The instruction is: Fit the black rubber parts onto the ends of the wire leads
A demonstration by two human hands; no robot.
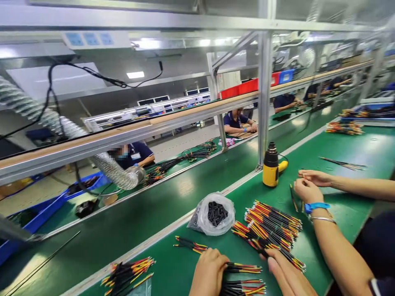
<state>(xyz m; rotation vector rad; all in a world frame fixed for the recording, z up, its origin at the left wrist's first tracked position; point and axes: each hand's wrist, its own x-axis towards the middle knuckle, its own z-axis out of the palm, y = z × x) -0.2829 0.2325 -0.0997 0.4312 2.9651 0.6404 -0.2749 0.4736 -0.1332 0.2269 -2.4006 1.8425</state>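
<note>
The left hand sits at the bottom edge of the head view, curved over a short bunch of black wires with red and yellow ends; the frame cuts off its fingertips, so I cannot tell whether it pinches anything. The right hand lies with its fingers pressed together, their tips reaching toward a large fanned pile of black wires with red and yellow tips at its 12 o'clock. Both hands appear to be working among these wires, and drawing out any one bunch would call for the fingers to close firmly on it.

A loose bundle of red-and-yellow-tipped wires lies at the left hand's 9 o'clock on the green surface. A clear plastic bag of short black tubes sits at its 12 o'clock. Beyond the pile stands an upright yellow-and-black heat gun. At 2 o'clock, a co-worker's two hands reach in from the right, one wearing a blue wristband.
</note>
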